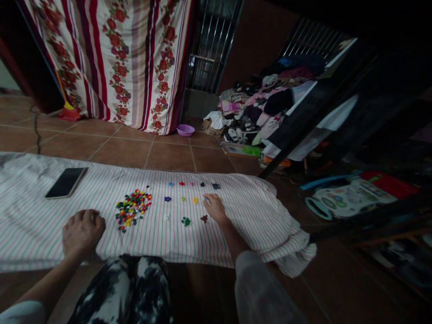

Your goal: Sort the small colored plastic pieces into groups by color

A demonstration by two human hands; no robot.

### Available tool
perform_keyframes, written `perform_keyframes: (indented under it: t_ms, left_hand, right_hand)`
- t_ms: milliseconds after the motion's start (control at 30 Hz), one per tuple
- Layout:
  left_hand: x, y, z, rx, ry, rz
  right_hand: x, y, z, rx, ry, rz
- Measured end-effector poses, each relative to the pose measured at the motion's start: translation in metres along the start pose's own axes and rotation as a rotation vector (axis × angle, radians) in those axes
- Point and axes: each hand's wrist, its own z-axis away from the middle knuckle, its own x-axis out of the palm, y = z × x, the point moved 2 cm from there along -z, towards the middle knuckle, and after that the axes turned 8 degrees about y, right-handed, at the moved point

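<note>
on cloth (256,220) | multicolored pile (132,206): long axis slanting away rightward | right grip (215,208): closure unclear

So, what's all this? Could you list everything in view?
Cloth: one, pale with stripes, centre
Loose pieces: many, mixed colours, on cloth
Small clusters: at least eleven, various colours, right of loose pieces
Phone: one, dark, cloth's left
Curtain: one, red and cream, background left
Broom-like tool: one, red and yellow, left
Basin: one, purple, beside curtain
Clothes heap: one, mixed colours, background
Barred openings: two, dark, background
Toy-like board: one, pale, right
Floor tiles: many, brown, beyond cloth
Far right: too dark
Trousers: one pair, black and white, bottom
Left hand: one, bare, on cloth
Right hand: one, bare, beside yellow cluster
</note>
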Motion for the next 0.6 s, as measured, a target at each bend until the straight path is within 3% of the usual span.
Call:
perform_keyframes:
  t_ms: [133, 333, 600]
  left_hand:
    - [0.0022, -0.0023, -0.0001, 0.032, 0.013, -0.108]
    - [0.0091, -0.0071, -0.0001, 0.034, 0.072, -0.101]
    - [0.0086, -0.0079, 0.0001, 0.043, 0.09, -0.065]
  right_hand:
    - [0.0042, 0.001, -0.0002, 0.042, 0.029, 0.005]
    - [0.0066, 0.0049, 0.0003, 0.01, 0.084, -0.03]
    - [0.0036, 0.0028, -0.0016, 0.075, 0.125, -0.014]
